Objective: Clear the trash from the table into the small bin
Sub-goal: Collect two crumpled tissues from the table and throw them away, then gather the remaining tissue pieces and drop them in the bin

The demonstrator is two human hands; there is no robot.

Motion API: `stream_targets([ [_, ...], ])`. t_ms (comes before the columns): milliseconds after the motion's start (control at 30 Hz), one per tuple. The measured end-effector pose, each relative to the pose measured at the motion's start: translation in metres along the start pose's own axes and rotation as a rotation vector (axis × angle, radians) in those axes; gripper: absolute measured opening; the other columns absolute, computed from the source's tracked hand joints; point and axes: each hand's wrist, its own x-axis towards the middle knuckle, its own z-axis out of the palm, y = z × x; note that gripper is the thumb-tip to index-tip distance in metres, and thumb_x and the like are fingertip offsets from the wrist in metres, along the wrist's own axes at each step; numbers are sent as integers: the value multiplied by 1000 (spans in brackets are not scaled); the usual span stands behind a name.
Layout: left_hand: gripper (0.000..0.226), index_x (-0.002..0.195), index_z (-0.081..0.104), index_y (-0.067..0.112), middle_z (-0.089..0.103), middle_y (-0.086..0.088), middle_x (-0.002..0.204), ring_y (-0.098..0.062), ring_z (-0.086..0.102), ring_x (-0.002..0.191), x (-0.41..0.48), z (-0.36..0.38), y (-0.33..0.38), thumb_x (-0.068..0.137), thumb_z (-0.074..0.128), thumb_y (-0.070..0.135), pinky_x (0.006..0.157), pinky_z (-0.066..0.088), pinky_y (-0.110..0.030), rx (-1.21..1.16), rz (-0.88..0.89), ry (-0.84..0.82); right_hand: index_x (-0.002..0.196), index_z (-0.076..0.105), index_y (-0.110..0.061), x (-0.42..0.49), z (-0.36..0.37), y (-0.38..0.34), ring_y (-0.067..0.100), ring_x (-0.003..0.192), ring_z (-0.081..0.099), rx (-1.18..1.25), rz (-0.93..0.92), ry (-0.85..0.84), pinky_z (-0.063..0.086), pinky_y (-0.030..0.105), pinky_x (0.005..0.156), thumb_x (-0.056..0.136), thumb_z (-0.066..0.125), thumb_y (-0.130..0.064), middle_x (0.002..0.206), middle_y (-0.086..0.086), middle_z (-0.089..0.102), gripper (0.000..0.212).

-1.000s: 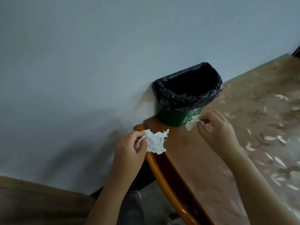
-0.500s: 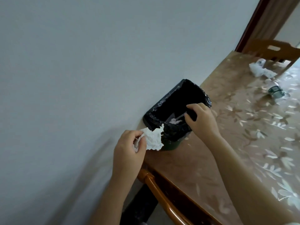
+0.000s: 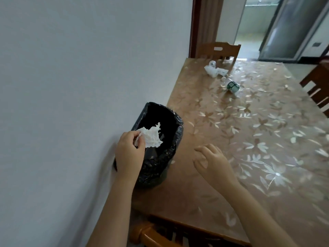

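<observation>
Crumpled white tissue paper (image 3: 151,137) is being pinched between the thumb and fingers of the left hand (image 3: 128,154), which is hovering over the near rim of the small bin lined with a black plastic bag (image 3: 175,138). The tissue is hanging above the bin's dark opening, not yet released. The bin is standing at the near left corner of the wooden table covered with a clear flower-patterned sheet (image 3: 258,139), right against the pale wall (image 3: 71,86).

The right hand (image 3: 211,161) is floating just above the tabletop beside the bin, fingers loosely spread and curled, gripping nothing.

Far up the table, more trash is lying: a bunch of crumpled white wrappers (image 3: 212,69) near the far edge, and just in front of them a small clear bottle with a green label (image 3: 233,87) lying on its side. 1 wooden chair (image 3: 219,49) is standing at the table's far end, and another dark wooden chair (image 3: 318,88) is showing at the right edge.
</observation>
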Motion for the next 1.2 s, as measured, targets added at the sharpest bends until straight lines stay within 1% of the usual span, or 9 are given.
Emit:
stream_targets([
  [167,22,104,60,1,61,-16,102,-25,57,91,-4,11,1,83,59,4,80,47,-37,-9,-4,-76,107,61,-11,-16,4,9,23,105,51,-18,72,19,39,27,86,82,61,-17,110,6,61,26],
  [267,27,108,59,-1,61,-18,108,-29,56,101,-24,9,2,82,62,4,86,42,-32,23,74,-124,99,64,-14,-28,6,8,21,97,57,-48,59,54,37,20,79,80,63,-15,101,2,64,19],
  [333,26,107,60,-1,62,-19,107,-30,57,101,-41,8,3,81,63,5,85,42,-31,60,151,-168,99,64,-12,-40,9,10,23,95,58,-75,59,70,38,22,80,79,64,-14,99,3,65,20],
  [500,22,100,65,3,65,-16,104,-32,58,100,-89,13,13,78,66,6,86,45,-42,157,372,-213,110,60,-10,-84,17,21,26,111,52,-99,232,22,44,36,91,81,62,-17,116,7,62,29],
  [633,21,101,64,4,65,-14,104,-29,59,99,-118,25,34,81,62,11,86,48,-41,96,433,-325,114,58,-13,-119,2,37,20,115,50,-142,311,14,43,33,94,83,60,-22,121,5,60,32],
  [867,28,101,65,9,67,-9,102,-24,61,97,-169,73,105,74,70,12,84,45,-34,44,546,-580,115,57,-13,-172,-55,85,19,111,52,-169,441,173,44,33,94,83,60,-23,119,5,61,33],
  [1033,28,95,66,7,68,-12,97,-30,62,91,-223,123,179,68,74,6,80,53,-47,-20,660,-665,106,63,-6,-236,-116,141,26,104,57,-117,572,317,45,35,91,78,67,-15,109,12,65,30],
  [1133,26,92,66,7,67,-12,93,-29,62,86,-268,152,236,68,72,5,77,50,-40,-93,748,-712,103,64,-5,-285,-158,178,26,100,59,-104,658,420,44,31,87,76,70,-12,105,12,67,29],
  [1200,22,91,66,6,68,-12,93,-29,62,84,-298,172,274,70,69,6,76,49,-37,-150,805,-749,104,64,-5,-318,-185,203,27,101,59,-135,709,457,45,34,89,75,70,-12,106,13,67,30],
])
